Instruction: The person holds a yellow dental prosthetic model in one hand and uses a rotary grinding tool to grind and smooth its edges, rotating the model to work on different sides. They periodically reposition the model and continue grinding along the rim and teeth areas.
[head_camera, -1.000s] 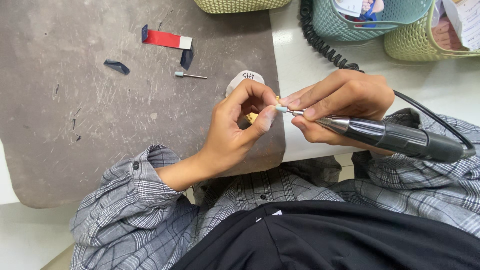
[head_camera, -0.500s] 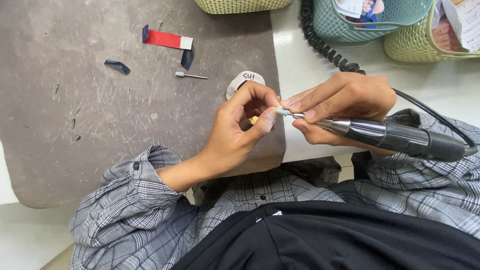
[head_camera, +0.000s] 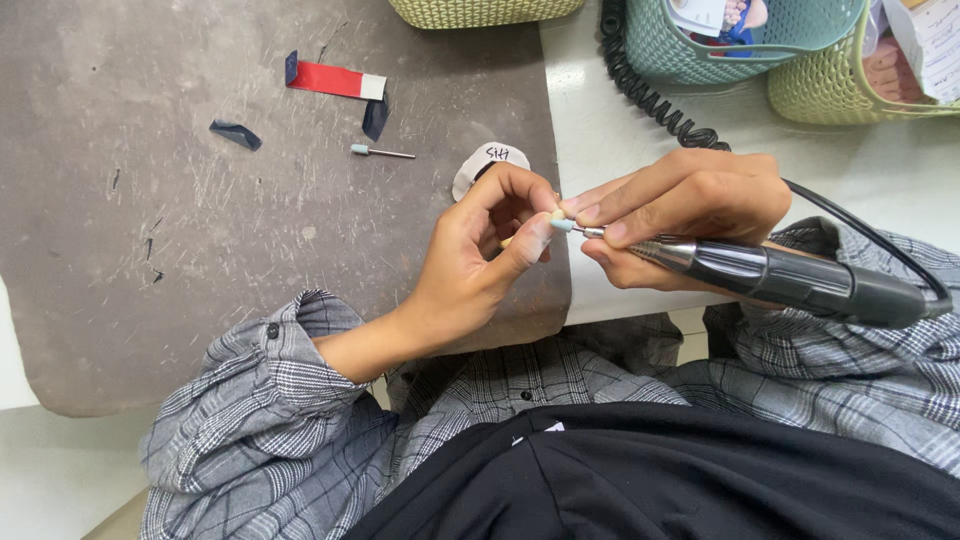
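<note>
My left hand (head_camera: 480, 255) pinches a small pale yellowish piece (head_camera: 553, 216) between thumb and fingertips, fingers curled tight around it just above the near edge of the grey mat (head_camera: 180, 250). My right hand (head_camera: 680, 215) is closed in a pen grip on the dark rotary handpiece (head_camera: 800, 282), whose little pale bit (head_camera: 562, 226) touches the piece right at my left thumb. Compared with a second ago the two hands sit in almost the same spot; the left fingers have turned slightly and the bit has slid a touch along the piece, so I judge the grinding to be mid-way, one face after another presented to the tip.

Just behind my left hand lies a small round white disc (head_camera: 490, 160) with a dark marking. Further out on the mat are a spare bit (head_camera: 380, 152) with a pale head, a red and white strip (head_camera: 335, 80), and two dark scraps (head_camera: 238, 134). The coiled black cord (head_camera: 650, 95) runs across the white counter (head_camera: 620, 150).

At the far edge stand three woven plastic baskets: a teal basket (head_camera: 720, 60) holding paper and small coloured bits, a green basket (head_camera: 870, 85) with paper and something pinkish, and a yellow-green basket (head_camera: 480, 10) whose contents I cannot see.
</note>
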